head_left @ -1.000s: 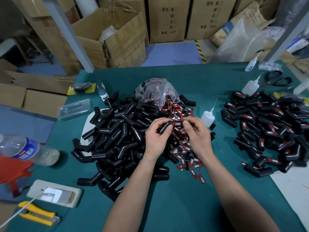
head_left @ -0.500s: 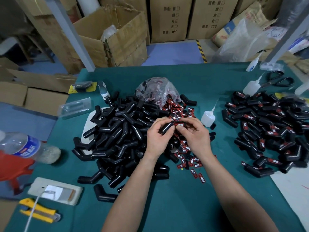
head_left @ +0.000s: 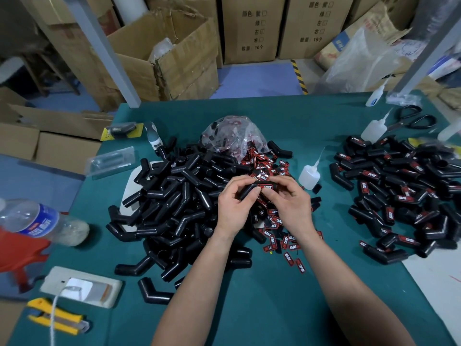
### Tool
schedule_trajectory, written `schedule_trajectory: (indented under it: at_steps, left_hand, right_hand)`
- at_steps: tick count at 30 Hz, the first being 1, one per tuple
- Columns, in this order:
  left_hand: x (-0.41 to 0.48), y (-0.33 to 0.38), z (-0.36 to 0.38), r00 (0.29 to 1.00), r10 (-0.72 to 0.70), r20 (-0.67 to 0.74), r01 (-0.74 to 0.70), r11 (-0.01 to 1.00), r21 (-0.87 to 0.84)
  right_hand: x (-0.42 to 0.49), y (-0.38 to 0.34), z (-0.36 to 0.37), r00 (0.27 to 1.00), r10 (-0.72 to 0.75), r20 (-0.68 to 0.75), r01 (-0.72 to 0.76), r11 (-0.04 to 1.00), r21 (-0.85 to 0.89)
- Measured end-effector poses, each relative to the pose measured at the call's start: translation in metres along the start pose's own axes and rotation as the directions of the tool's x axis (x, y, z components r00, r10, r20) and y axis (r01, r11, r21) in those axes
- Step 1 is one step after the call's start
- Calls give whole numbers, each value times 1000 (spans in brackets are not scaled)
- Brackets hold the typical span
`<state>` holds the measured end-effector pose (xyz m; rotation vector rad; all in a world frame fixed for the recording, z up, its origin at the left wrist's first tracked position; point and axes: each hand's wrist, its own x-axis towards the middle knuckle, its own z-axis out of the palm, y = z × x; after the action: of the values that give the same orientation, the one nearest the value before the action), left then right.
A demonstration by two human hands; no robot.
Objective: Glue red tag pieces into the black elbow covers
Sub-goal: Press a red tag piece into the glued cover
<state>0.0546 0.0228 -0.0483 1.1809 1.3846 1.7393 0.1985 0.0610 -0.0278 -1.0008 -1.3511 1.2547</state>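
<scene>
Tag (head_left: 265,187) now flat on cover (head_left: 249,190), hands unmoved

Over a green table (head_left: 249,308), both hands meet at one black elbow cover (head_left: 249,190): the left hand (head_left: 234,208) grips its lower leg, while the right hand (head_left: 289,203) presses a red tag (head_left: 265,187) onto its upper leg with thumb and fingers. Under and to the left of the hands lies a large heap of untagged covers (head_left: 174,201), with loose red tags (head_left: 284,236) scattered beside it and a clear bag (head_left: 232,136) behind. A glue bottle (head_left: 308,174) stands just right of the hands. Farther right lies a pile of tagged covers (head_left: 404,196).
</scene>
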Motion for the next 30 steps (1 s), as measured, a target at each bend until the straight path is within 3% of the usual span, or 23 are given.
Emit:
schedule_trajectory:
  at_steps: [3,14,30]
  left_hand:
    - [0,2,0,1000,4,0,-4,1000,-6]
    - [-2,6,1,998,-58,39,61,993,-99]
    - [-2,5,1,998,-41,39,45,991,-130]
  right_hand:
    - [0,-1,0,998,53,25,-54,996,65]
    - [-1,-1,0,999,28,24,-31,993,112]
    - [1,4,0,999,27,29,-31,990,141]
